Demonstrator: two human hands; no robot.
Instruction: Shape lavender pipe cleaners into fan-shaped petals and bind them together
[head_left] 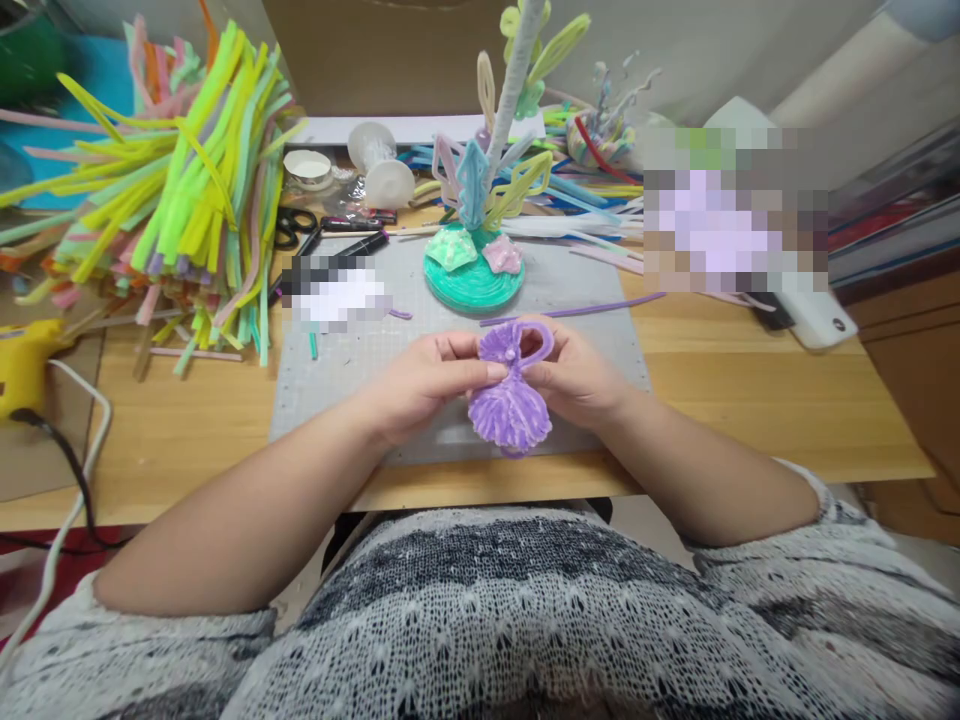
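Note:
Between both hands, above the grey cutting mat (360, 400), is a purple pipe-cleaner piece (511, 410) with a fan-shaped lower part, a smaller upper part and a loop at its right. My left hand (420, 385) pinches its left side near the narrow middle, thumb on top. With fingers closed, my right hand (577, 375) holds the right side by the loop; some of its fingertips are hidden behind the piece. Just beyond the hands lies a loose purple pipe cleaner (600, 306). Behind stands a round green base (474, 285) bearing a wrapped stem with pipe-cleaner flowers and shells.
A large heap of coloured pipe cleaners (202, 170) fills the back left. Black scissors (295, 228), markers (352, 247) and a white spool (381, 165) sit behind the mat. At the left edge is a yellow glue gun (28, 365) with its cord. More pipe cleaners lie behind the base.

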